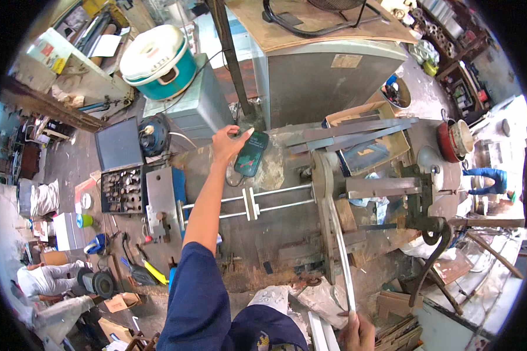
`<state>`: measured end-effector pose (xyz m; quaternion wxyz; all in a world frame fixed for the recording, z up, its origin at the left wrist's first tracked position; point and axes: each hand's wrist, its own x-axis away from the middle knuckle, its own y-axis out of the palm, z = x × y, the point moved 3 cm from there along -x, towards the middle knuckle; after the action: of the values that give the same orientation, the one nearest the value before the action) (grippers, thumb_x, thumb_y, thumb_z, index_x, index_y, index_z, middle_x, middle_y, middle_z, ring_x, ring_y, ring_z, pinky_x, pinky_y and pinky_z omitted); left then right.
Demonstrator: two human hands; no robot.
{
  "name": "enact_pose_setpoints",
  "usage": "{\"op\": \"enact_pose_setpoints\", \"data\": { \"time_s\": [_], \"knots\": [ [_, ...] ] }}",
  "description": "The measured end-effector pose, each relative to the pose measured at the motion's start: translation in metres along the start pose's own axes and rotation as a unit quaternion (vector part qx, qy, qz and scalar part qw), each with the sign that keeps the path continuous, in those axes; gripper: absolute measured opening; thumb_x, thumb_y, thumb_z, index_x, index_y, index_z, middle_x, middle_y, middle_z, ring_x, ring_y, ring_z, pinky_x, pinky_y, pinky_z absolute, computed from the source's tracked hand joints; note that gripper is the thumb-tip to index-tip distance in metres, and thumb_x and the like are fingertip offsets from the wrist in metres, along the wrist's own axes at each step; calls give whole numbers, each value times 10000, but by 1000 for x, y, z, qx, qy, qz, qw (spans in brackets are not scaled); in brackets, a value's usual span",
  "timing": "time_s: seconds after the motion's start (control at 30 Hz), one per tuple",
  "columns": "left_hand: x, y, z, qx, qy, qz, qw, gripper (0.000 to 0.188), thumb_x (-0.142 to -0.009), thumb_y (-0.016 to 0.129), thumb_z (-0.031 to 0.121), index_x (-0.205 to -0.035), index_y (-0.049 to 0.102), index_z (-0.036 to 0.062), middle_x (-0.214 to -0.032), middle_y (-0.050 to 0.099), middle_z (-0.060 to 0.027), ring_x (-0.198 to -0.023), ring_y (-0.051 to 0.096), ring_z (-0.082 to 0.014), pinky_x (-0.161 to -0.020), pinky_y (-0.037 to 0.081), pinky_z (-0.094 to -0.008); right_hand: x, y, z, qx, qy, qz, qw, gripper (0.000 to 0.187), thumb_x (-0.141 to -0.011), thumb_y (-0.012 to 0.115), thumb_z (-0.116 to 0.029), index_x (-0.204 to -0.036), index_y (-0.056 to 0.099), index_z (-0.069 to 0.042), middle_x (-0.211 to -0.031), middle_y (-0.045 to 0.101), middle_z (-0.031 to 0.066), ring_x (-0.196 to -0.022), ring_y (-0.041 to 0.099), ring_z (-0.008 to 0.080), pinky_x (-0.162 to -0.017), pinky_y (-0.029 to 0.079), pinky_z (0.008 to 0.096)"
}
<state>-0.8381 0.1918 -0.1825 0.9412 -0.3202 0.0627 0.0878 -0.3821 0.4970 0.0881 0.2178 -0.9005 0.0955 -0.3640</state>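
Phone (pixel 250 154), dark, slim and rectangular with a lit screen, at the tip of my left hand (pixel 229 141); long silver metal bar (pixel 342 257) in my right hand (pixel 358 332)

The phone lies on the worn grey-brown workbench (pixel 275 241), straight out beyond my lap; its long axis runs mostly away from me, the far end leaning a little right, the near end a little left; my left thumb reaches its far left corner, and the thumb and forefinger stand apart, the other fingers curled behind.

My right fingers are clamped around the near end of the bar, low in view and partly cut off by the lower edge; the bar's long axis runs away from me and slightly left, its far end meeting an upright grey metal arm (pixel 326 175).

Between that arm and a grey metal block with a blue side (pixel 163 202), two thin pale metal rods (pixel 281 191) run crosswise, nearer me than the phone; to the phone's right, flat grey steel strips (pixel 357 128) lie across an open brown cardboard box (pixel 399 147).
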Motion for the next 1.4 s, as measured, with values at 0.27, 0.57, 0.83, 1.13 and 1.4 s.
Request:
{"op": "enact_pose_setpoints", "data": {
  "time_s": [0.27, 0.57, 0.83, 1.13, 1.4],
  "knots": [
    [-39, 83, -66, -87, -186, -167, 964, 884, -580, 869, 655, -1220, 679, 76, -1229, 689, -161, -1164, 641, -322, -1026, 467, -420, -1, -1, -2, 48, 92, -52, 993, 430, -1074, 420, -339, -1054, 669, 12, -599, 542, 42, -572, 520, 134, -555, 425, 321],
    [-31, 87, -56, -131, -127, -101, 978, 816, -557, 873, 673, -1064, 715, 53, -994, 741, -119, -956, 700, -292, -931, 499, -405, -27, -8, -59, -38, 216, -79, 973, 549, -1067, 435, -448, -769, 559, -4, -610, 528, 69, -589, 498, 168, -575, 409, 348],
    [-35, 62, -76, 73, -165, 35, 983, 478, -729, 884, 376, -1035, 723, 45, -1023, 756, -104, -960, 709, -228, -898, 530, -354, -23, -11, -47, -32, 187, -78, 979, 537, -1062, 459, -446, -768, 542, -5, -618, 524, 66, -591, 470, 157, -574, 395, 344],
    [1, 17, -98, -12, -164, -113, 980, 482, -659, 917, 465, -849, 751, 54, -717, 714, -34, -615, 590, -93, -607, 488, -276, -23, -6, -50, -67, 218, -96, 969, 505, -1061, 460, -429, -1141, 662, 27, -612, 516, 40, -574, 459, 130, -542, 391, 331],
    [9, 19, -93, -12, -158, -82, 984, 434, -704, 893, 443, -858, 771, 55, -738, 727, -38, -650, 634, -108, -615, 485, -292, -20, -8, -38, -34, 170, -90, 981, 574, -1048, 437, -495, -1152, 665, 22, -603, 519, 40, -547, 459, 129, -513, 368, 323]
  ]
}}
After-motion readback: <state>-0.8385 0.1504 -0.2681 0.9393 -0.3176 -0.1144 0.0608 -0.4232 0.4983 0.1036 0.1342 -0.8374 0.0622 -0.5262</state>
